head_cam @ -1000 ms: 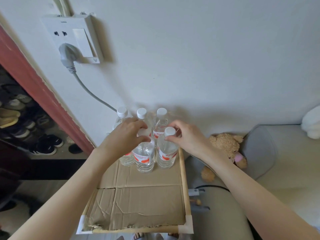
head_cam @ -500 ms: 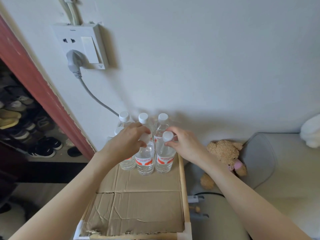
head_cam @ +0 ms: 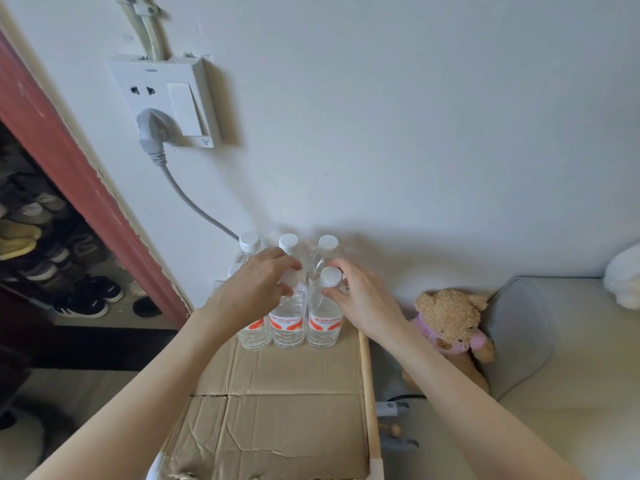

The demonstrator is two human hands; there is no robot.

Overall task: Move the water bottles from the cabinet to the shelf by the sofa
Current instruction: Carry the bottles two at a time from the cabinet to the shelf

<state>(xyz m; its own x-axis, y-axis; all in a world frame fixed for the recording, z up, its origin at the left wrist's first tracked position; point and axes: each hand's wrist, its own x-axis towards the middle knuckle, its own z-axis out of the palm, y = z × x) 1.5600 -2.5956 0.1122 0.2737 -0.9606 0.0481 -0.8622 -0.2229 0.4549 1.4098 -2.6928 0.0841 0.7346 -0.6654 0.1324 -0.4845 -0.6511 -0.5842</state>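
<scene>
Along the bottom of the frame, a creased sheet of cardboard (head_cam: pixel 277 424) is laid over the shelf (head_cam: pixel 367 382), whose pale wooden rail is seen at the right edge. Two bare forearms are reached in from the lower corners. The left hand (head_cam: pixel 254 289) is curled over the top of the middle front bottle (head_cam: pixel 288 322), with thumb and fingers closed round its neck; its cap is hidden. The right hand (head_cam: pixel 360 299) is set beside the right front bottle (head_cam: pixel 323 315), whose neck just under the white cap is pinched between thumb and fingertips.

The bottles are clear plastic, filled with water, capped in white and wrapped in white labels with orange-red print. Six can be counted, standing upright in two rows of three at the far end of the shelf, against the wall, at the centre of the frame. The left front bottle (head_cam: pixel 254 332) is mostly covered by the left wrist. Behind, three caps are seen in the back row (head_cam: pixel 289 242).

At right, one teddy bear (head_cam: pixel 450 320) in pink is propped on a grey sofa (head_cam: pixel 519 327). At upper left, one socket plate (head_cam: pixel 166 98) is fixed to the wall, with one grey plug (head_cam: pixel 150 133) in it. Shoes (head_cam: pixel 86 299) are seen at far left; their number cannot be told.
</scene>
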